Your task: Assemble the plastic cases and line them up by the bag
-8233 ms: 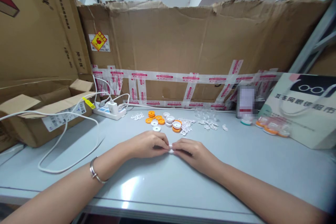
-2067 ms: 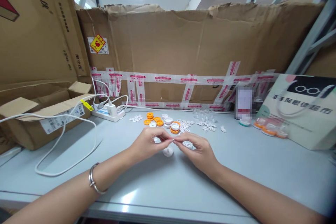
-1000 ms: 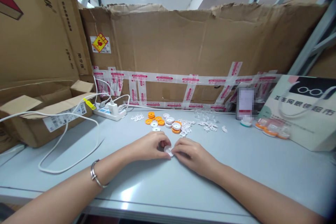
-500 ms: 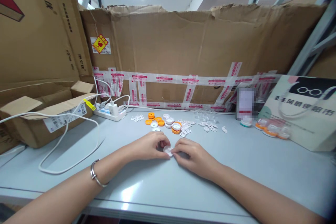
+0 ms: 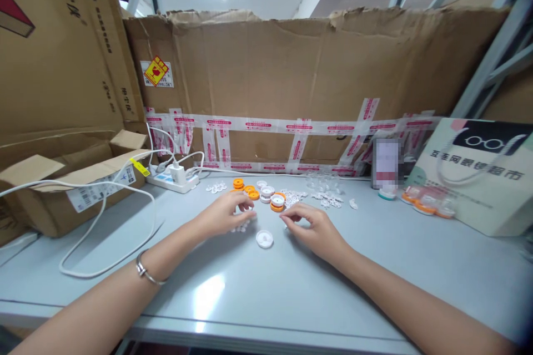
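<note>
A round white plastic cap [image 5: 264, 239] lies flat on the table between my hands, touched by neither. My left hand [image 5: 227, 213] hovers to its upper left, fingers curved and apart from the thumb, holding nothing that I can see. Just below those fingers are small white pieces [image 5: 240, 228], partly covered by the hand. To the right of the cap, my right hand [image 5: 314, 230] has thumb and forefinger pinched together; whatever is between them is too small to make out. Beyond the hands stand orange rings [image 5: 252, 194] and white rings [image 5: 267, 191], some stacked.
Flat white cut-out parts [image 5: 295, 198] and clear plastic covers [image 5: 320, 182] lie farther back. A phone [image 5: 386, 163], orange-and-white round pieces [image 5: 428, 203] and a paper bag [image 5: 474, 199] stand right. Left are a power strip [image 5: 175, 179], a loose cable [image 5: 152, 205] and an opened carton [image 5: 54, 205].
Both hands have let go of the white cap, which now rests on the table. My left hand has moved left and away; my right hand has drawn slightly to the right.
</note>
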A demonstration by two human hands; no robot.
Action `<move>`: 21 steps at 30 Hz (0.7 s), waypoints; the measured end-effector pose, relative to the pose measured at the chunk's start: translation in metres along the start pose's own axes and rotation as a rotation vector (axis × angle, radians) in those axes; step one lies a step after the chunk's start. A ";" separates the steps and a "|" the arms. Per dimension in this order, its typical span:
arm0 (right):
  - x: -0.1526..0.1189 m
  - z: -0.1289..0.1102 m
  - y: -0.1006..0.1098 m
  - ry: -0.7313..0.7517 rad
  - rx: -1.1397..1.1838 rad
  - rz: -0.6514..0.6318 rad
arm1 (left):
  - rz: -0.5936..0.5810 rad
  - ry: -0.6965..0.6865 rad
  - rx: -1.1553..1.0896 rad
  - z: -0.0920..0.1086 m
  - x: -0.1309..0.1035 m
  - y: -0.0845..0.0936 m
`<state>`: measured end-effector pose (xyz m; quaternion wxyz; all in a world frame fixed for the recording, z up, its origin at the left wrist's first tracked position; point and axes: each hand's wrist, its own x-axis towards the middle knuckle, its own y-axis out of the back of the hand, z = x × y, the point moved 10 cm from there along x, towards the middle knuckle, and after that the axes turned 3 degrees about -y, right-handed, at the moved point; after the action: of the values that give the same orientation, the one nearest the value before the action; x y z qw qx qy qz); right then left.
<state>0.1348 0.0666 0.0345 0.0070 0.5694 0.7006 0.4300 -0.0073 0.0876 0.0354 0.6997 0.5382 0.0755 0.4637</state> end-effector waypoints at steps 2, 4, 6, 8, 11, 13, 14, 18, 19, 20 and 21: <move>0.001 0.004 0.003 -0.031 -0.005 0.025 | 0.084 0.032 0.102 -0.012 0.004 0.009; 0.002 0.005 0.004 -0.044 -0.004 0.030 | 0.143 0.059 0.166 -0.023 0.010 0.012; 0.002 0.004 0.002 -0.031 0.005 0.021 | 0.156 0.065 0.192 -0.029 0.018 0.007; 0.001 0.002 0.001 -0.014 0.014 0.015 | 0.135 0.061 0.207 -0.032 0.025 -0.003; 0.001 0.000 0.001 -0.004 0.024 0.018 | 0.104 0.071 0.215 -0.033 0.029 -0.016; 0.001 -0.002 0.002 0.004 0.029 0.018 | 0.100 0.092 0.207 -0.034 0.029 -0.019; 0.001 -0.003 0.002 0.009 0.031 0.017 | 0.103 0.104 0.196 -0.035 0.029 -0.020; 0.000 -0.007 0.001 0.025 0.036 0.011 | 0.144 0.157 0.101 -0.040 0.028 -0.017; -0.001 -0.008 0.001 0.027 0.037 0.010 | 0.158 0.168 0.063 -0.041 0.029 -0.015; -0.001 -0.008 0.001 0.028 0.039 0.008 | 0.174 0.176 0.018 -0.043 0.029 -0.014; -0.001 -0.008 0.001 0.028 0.041 0.008 | 0.192 0.182 -0.034 -0.044 0.029 -0.011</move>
<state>0.1323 0.0608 0.0395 -0.0162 0.5660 0.7071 0.4235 -0.0112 0.1391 0.0197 0.6514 0.4866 0.0792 0.5767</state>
